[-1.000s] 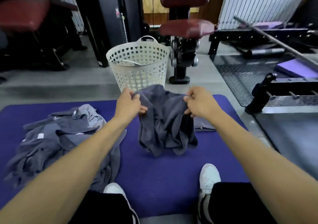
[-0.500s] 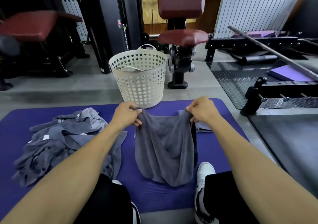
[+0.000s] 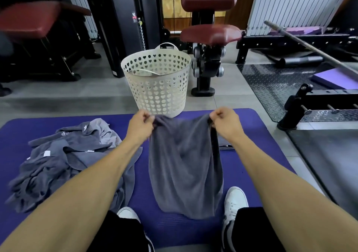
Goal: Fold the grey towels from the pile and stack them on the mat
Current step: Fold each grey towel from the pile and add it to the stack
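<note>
My left hand (image 3: pixel 140 126) and right hand (image 3: pixel 225 122) pinch the top corners of a grey towel (image 3: pixel 184 166). It looks soft, floppy and light, so corners seem best.

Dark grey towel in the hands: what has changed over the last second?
The dark grey towel, bunched a second ago, now hangs open and longer. Left hand and right hand keep pinching its top corners. The crumpled grey towel pile and white perforated basket stayed put.
</note>
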Demonstrator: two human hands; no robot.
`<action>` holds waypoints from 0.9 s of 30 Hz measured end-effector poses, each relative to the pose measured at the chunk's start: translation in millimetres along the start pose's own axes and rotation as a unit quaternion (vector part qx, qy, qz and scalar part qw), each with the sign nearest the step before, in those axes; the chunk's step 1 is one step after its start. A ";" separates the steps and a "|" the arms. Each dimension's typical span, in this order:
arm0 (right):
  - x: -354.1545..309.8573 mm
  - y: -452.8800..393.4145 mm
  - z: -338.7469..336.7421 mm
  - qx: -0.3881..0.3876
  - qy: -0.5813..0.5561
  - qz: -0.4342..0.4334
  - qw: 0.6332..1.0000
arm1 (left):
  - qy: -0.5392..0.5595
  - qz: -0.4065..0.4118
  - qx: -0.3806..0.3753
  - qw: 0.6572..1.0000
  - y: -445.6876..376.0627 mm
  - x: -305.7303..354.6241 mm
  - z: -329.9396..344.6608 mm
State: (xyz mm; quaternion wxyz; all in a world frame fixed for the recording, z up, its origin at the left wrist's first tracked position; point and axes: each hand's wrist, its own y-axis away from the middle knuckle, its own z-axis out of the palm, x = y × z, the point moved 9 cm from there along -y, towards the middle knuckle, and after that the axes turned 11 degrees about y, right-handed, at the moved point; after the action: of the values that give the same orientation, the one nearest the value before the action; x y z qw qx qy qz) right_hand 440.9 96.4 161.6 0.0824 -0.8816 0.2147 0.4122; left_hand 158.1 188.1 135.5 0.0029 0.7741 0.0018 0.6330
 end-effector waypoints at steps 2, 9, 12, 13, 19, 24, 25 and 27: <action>-11.1 -12.5 -8.5 0.054 -0.069 -0.032 0.996 | 0.058 0.073 0.031 0.995 -10.0 27.2 -2.1; -28.2 -12.0 -29.3 0.088 -0.062 -0.100 0.989 | 0.032 0.119 0.014 0.992 -9.7 45.7 -12.0; -13.3 4.3 -20.9 0.045 0.020 -0.104 0.993 | -0.124 0.105 -0.023 0.986 2.7 23.8 -19.6; -4.6 11.3 -17.3 0.031 0.050 -0.098 0.993 | -0.179 0.094 -0.031 0.979 9.6 12.4 -23.3; 83.9 74.5 18.7 -0.060 0.164 -0.046 0.984 | -0.259 -0.047 -0.116 0.958 66.5 -101.0 -41.5; 139.4 120.6 41.3 -0.107 0.163 -0.026 0.980 | -0.205 -0.028 -0.159 0.965 127.5 -146.6 -30.9; 145.3 125.9 46.0 -0.120 0.168 -0.025 0.978 | -0.201 -0.033 -0.171 0.964 135.8 -153.4 -27.9; 155.9 134.0 60.1 -0.170 0.198 -0.031 0.965 | -0.220 -0.050 -0.215 0.950 148.5 -170.8 -20.5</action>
State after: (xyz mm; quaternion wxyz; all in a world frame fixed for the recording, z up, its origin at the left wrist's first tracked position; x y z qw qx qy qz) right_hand 428.1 -52.5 8.2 -0.1003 -0.9531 0.1256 0.2566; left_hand 104.0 38.6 -26.9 0.2016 0.8742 -0.0965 0.4311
